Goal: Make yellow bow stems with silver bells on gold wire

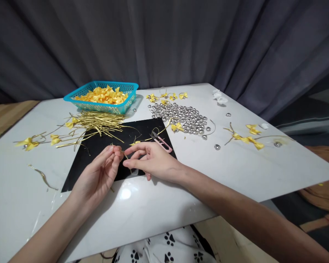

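Note:
Over the black mat [79, 170], my left hand [100, 170] pinches a thin gold cord [125, 156] between thumb and fingertips. The cord runs out from the pinch toward my right hand [150, 160], whose thumb and index finger are apart on either side of it. Whether a fingertip touches the cord is hard to see. Just beyond my right hand lie pink-handled thread snips [163, 142], blades toward the mat's middle. A yellow ribbon bow [136, 143] on a gold cord rests on the mat, partly hidden by my right hand.
A blue basket [128, 106] of yellow bows stands at the back left, before a pile of gold cords [98, 122]. Many silver beads [183, 117] spread right of the mat. Bows on cords [248, 139] lie at the right, white scraps [219, 98] behind. Grey curtains hang behind.

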{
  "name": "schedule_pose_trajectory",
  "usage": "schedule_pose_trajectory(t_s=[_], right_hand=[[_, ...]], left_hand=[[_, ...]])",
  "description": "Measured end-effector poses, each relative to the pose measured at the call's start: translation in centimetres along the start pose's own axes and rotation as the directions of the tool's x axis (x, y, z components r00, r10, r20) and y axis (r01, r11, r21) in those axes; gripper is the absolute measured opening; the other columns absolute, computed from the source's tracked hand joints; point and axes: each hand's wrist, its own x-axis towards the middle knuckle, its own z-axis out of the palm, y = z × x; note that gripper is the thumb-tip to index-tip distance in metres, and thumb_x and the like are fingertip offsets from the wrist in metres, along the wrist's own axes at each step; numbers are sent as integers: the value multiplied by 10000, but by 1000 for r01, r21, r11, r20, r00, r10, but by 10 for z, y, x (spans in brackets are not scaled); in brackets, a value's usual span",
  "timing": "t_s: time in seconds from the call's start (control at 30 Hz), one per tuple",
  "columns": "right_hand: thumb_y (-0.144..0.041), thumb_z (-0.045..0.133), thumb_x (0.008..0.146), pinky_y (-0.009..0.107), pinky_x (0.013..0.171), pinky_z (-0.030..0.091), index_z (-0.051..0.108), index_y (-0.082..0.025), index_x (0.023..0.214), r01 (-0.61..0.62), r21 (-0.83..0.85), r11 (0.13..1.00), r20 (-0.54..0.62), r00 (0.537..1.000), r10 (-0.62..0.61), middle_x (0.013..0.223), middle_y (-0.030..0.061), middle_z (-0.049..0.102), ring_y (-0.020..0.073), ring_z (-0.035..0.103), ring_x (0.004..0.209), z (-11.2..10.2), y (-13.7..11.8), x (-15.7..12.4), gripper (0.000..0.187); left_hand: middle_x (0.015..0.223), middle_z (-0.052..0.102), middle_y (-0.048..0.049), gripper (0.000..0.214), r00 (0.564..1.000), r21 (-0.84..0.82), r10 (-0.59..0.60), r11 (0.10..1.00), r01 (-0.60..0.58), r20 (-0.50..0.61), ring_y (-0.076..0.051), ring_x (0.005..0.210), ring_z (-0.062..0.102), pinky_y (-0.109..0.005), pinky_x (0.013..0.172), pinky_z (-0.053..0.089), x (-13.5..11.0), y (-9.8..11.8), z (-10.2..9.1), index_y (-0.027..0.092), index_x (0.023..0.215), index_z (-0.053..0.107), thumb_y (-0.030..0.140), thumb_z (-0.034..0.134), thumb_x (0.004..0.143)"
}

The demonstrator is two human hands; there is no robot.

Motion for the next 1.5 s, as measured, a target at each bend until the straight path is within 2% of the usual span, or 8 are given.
schedule_pose_trajectory(t_s=[0.13, 0.4, 0.57, 0.63, 0.73, 0.9, 1.3, 1.5], right_hand=[[-176, 605, 843, 134, 294, 346, 619, -135, 847, 5, -26, 1000, -37, 999, -6, 668, -40, 545, 17, 407, 389, 1, -1, 0, 44], [-211, 564, 864, 156, 379, 290, 587, -147, 824, 145, -188, 971, -181, 967, -179, 691, -43, 533, 17, 345, 434, -7, 2, 5, 79], [-245, 556, 857, 192, 392, 192, 579, -155, 806, 126, -264, 956, -230, 955, -189, 735, -21, 571, 27, 363, 449, -11, 2, 5, 107], [-241, 563, 849, 205, 403, 173, 583, -152, 777, 111, -313, 943, -232, 954, -189, 665, -28, 542, 34, 345, 444, -11, 0, 4, 116], [-167, 570, 826, 209, 420, 200, 588, -139, 737, 152, -358, 921, -171, 959, -225, 600, -45, 474, 37, 305, 448, -9, -3, 1, 95], [-123, 559, 817, 212, 420, 224, 579, -131, 716, 187, -411, 892, -91, 965, -245, 602, -51, 469, 38, 318, 446, -8, -6, -1, 103], [-142, 572, 825, 198, 427, 243, 572, -130, 715, 107, -361, 926, -156, 972, -173, 617, -38, 474, 36, 318, 454, -19, -12, 1, 110], [-120, 578, 819, 195, 426, 282, 574, -129, 711, 71, -348, 935, -172, 975, -138, 611, -36, 481, 38, 346, 453, -21, -15, 2, 108]], left_hand=[[661, 631, -30, 318, 1000, -4, 0, 1000, 0, -22, -55, 550, 659, -87, 580, 558, -1, 0, 1, 84, 823, 564, 6, 278, 940], [678, 648, -48, 304, 997, 25, 38, 999, -36, -61, -73, 604, 669, -107, 598, 574, 2, 8, -2, 86, 811, 590, 55, 323, 954], [707, 669, -12, 308, 966, 152, 227, 966, -208, -120, -71, 609, 637, -102, 551, 547, -2, 13, -4, 123, 783, 639, 7, 381, 906], [754, 664, 20, 288, 918, 294, 395, 881, -370, -27, -50, 576, 576, -92, 476, 485, -2, 13, -6, 136, 786, 673, -7, 438, 873], [919, 689, 26, 259, 805, 563, 513, 587, -581, 296, -56, 785, 592, -46, 668, 467, -1, 8, -9, 169, 849, 728, -16, 550, 817], [832, 736, -27, 210, 858, 784, 274, 353, -511, 435, -106, 785, 653, -78, 701, 476, 2, -4, -7, 189, 852, 764, 33, 678, 741], [636, 686, -41, 188, 887, 766, 337, 460, -448, 316, -96, 580, 600, -81, 528, 458, 6, 6, -14, 132, 703, 748, -44, 683, 685], [946, 678, -104, 128, 864, 647, 293, 575, -501, 409, -119, 642, 569, -136, 533, 484, 8, 9, -19, 112, 624, 688, 96, 663, 748]])
